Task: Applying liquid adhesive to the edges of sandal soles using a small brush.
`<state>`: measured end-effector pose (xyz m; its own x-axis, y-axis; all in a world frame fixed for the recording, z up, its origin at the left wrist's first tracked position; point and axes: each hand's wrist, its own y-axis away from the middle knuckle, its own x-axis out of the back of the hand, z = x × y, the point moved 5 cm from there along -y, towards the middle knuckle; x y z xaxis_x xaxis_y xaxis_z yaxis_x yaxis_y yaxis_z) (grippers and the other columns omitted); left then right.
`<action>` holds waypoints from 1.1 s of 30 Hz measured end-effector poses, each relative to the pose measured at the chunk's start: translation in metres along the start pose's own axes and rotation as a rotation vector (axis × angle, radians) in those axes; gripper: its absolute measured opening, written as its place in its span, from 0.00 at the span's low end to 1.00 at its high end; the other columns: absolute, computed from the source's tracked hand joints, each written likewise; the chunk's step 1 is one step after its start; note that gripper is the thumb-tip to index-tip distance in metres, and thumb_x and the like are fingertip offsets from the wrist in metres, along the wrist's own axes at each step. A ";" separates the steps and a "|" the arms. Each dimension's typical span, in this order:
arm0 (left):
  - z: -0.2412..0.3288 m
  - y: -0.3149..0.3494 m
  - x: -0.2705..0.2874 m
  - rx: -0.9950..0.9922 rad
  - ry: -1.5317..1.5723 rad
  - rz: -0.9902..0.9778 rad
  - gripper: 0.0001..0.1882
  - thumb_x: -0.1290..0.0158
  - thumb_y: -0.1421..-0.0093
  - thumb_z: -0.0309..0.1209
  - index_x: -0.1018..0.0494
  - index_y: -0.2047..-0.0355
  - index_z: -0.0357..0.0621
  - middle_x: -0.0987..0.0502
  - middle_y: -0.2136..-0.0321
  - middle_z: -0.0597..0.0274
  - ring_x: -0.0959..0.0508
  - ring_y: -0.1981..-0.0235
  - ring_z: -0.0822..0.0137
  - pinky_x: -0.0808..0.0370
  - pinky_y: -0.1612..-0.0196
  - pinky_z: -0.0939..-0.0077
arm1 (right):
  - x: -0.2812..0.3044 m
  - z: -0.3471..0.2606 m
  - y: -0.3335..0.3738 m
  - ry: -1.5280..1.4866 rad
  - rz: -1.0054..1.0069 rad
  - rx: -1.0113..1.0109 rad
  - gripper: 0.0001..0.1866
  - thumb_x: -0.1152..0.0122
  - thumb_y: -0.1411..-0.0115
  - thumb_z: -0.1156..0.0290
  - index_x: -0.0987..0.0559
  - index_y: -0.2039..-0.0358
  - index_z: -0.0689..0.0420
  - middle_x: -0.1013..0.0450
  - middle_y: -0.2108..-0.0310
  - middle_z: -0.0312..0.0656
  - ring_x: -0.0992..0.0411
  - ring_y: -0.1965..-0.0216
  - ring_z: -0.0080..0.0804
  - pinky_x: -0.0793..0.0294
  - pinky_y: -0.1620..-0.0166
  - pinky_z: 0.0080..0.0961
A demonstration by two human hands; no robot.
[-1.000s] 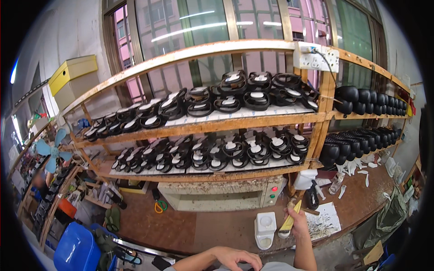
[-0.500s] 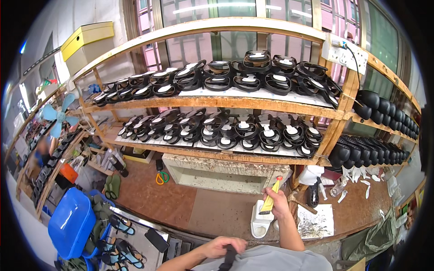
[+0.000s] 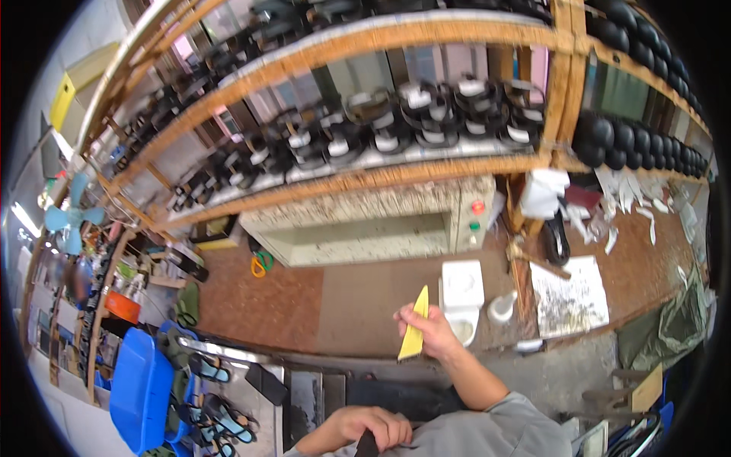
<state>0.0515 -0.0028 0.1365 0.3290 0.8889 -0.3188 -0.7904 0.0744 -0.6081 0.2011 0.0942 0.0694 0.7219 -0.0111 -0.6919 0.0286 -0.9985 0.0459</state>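
Note:
A flat yellow brush (image 3: 414, 327) is upright in my right hand (image 3: 434, 332), its fingers closed around the handle. Just right of that hand, a white plastic container (image 3: 462, 286) with an open well stands on the brown bench. My left hand (image 3: 375, 426) is low in front of my body, closed on a black strap (image 3: 367, 445). Whatever the strap belongs to is cut off by the lower edge. A white bottle (image 3: 502, 308) stands right of the container.
A cream metal box (image 3: 365, 196) stands under wooden racks (image 3: 365, 179) of black sandals. Stained paper (image 3: 575, 301), a wooden-handled tool (image 3: 544, 264) and scraps lie on the right. Scissors (image 3: 262, 264), a blue basin (image 3: 141, 392) and strappy sandals (image 3: 225, 419) are on the left.
The view has tilted down toward the bench. My right hand with the brush has moved from over the white container to its left. My left hand still grips the black strap.

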 end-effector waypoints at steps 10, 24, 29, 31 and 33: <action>-0.097 0.085 -0.047 -0.056 -0.002 -0.286 0.09 0.51 0.41 0.32 0.27 0.74 0.41 0.29 0.75 0.61 0.30 0.73 0.58 0.34 0.64 0.64 | 0.103 0.068 0.136 0.064 0.561 0.319 0.15 0.49 0.40 0.59 0.25 0.67 0.60 0.30 0.80 0.35 0.34 0.79 0.19 0.37 0.77 0.14; -0.100 -0.001 0.099 0.605 -1.155 0.405 0.22 0.38 0.55 0.33 0.29 0.60 0.39 0.30 0.61 0.57 0.30 0.56 0.63 0.33 0.52 0.70 | 0.146 0.003 0.219 0.027 0.430 0.512 0.17 0.48 0.40 0.62 0.27 0.59 0.64 0.27 0.75 0.40 0.31 0.78 0.24 0.31 0.75 0.20; -0.098 -0.067 0.231 0.669 -1.762 0.276 0.48 0.37 0.61 0.47 0.45 0.42 0.44 0.45 0.44 0.42 0.45 0.41 0.49 0.47 0.40 0.62 | 0.186 -0.006 0.225 -0.101 0.452 0.528 0.15 0.48 0.40 0.67 0.28 0.59 0.65 0.27 0.73 0.40 0.30 0.78 0.24 0.31 0.74 0.21; -0.111 -0.082 0.259 0.793 -1.893 0.149 0.54 0.36 0.65 0.50 0.49 0.40 0.45 0.51 0.41 0.39 0.52 0.38 0.47 0.52 0.38 0.61 | 0.194 -0.007 0.230 -0.127 0.470 0.549 0.14 0.48 0.40 0.67 0.28 0.60 0.65 0.27 0.73 0.40 0.31 0.79 0.23 0.31 0.75 0.20; -0.130 -0.086 0.283 1.012 -1.798 -0.020 0.61 0.35 0.70 0.51 0.54 0.38 0.48 0.51 0.43 0.33 0.54 0.39 0.41 0.55 0.37 0.60 | 0.202 -0.009 0.238 -0.124 0.497 0.555 0.13 0.48 0.40 0.67 0.27 0.60 0.65 0.27 0.73 0.40 0.31 0.79 0.23 0.32 0.76 0.19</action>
<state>0.2797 0.1833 0.0046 0.0725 0.1911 0.9789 -0.9443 -0.3028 0.1291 0.3601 -0.1450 -0.0528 0.4752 -0.4400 -0.7619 -0.6560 -0.7543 0.0264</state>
